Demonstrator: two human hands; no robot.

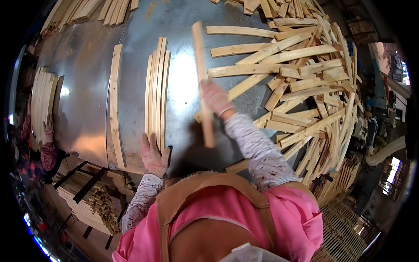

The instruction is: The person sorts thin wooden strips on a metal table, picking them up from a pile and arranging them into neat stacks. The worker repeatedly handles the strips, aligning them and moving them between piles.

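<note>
My right hand, in a pale pinkish glove, grips a wooden slat near its middle. The slat is slightly blurred and stands nearly lengthwise over the metal tabletop. My left hand, gloved alike, has its fingers stretched and apart at the near end of a small row of slats. Its fingertips touch those ends. Left of this row lies a single slat with dark knots.
A large jumbled heap of slats covers the table's right side. More slats lie at the far left. At the left edge, another person's gloved hand is beside a stack of slats. Stacked wood sits below the table.
</note>
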